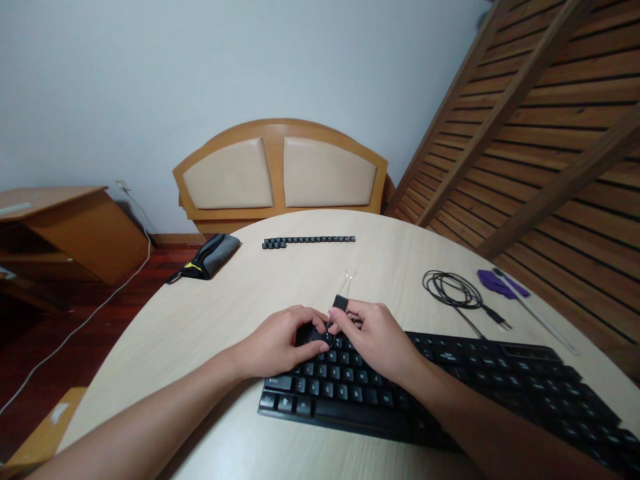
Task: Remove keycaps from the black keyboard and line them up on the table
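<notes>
A black keyboard (pixel 350 413) lies on the table in front of me, reaching out to the right under my right forearm. My right hand (pixel 375 333) pinches a keycap puller (pixel 341 303) with a black body; its two thin wire prongs point up and away. The puller's lower end is down by the upper-left keys. My left hand (pixel 280 340) rests over the keyboard's left end, thumb and forefinger curled together around that lower end. What lies between those fingertips is too small to make out. Removed keycaps (pixel 310 239) stand in a row farther back, with a shorter second row at left.
A dark grey and black pouch (pixel 215 257) with a yellow trim lies at the table's left edge. To the right are a coiled black cable (pixel 453 291), a purple cloth (pixel 493 283) and a long-handled brush (pixel 537 312). A wooden headboard (pixel 277 170) stands behind the round table.
</notes>
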Demonstrator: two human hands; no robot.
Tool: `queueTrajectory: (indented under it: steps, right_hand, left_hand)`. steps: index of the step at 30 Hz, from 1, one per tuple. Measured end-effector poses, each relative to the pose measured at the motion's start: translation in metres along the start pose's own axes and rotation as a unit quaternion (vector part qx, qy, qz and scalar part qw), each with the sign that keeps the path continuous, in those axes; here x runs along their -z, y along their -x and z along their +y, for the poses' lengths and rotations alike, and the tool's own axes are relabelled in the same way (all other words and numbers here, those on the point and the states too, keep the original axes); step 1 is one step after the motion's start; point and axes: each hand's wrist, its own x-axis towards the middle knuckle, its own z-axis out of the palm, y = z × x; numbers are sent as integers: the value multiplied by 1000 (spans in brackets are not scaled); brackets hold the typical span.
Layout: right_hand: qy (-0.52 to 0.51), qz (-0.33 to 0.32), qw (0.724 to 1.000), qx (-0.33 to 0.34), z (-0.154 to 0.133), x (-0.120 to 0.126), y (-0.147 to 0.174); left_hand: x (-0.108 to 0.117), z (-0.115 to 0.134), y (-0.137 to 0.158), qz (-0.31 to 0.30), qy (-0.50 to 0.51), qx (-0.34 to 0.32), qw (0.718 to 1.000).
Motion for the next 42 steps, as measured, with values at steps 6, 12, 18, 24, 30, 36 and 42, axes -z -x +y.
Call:
queueTrajectory:
  steps: [6,12,18,24,30,36,42]
  right_hand:
    - [2,18,1000,1,0,1,1]
    - [-30,33,999,0,7,-2,-1]
    - [-67,29,997,-9,7,-1,-2]
    - [-98,34,995,-11,6,0,-4]
    - [-128,39,991,-20,6,-1,-5]
    - [-121,40,992,-18,5,0,-4]
    - [-125,33,991,-26,6,-1,-5]
  left_hand:
    - [-2,0,0,12,52,-23,998]
    - [-2,0,-2,18,105,-14,994]
    - [-3,0,-2,23,113,-6,993]
    - [-7,-1,1,55,119,-17,991]
    - [-4,0,2,60,46,-47,996]
    - [0,6,1,40,8,-81,996]
    - [1,7,1,42,5,-85,995]
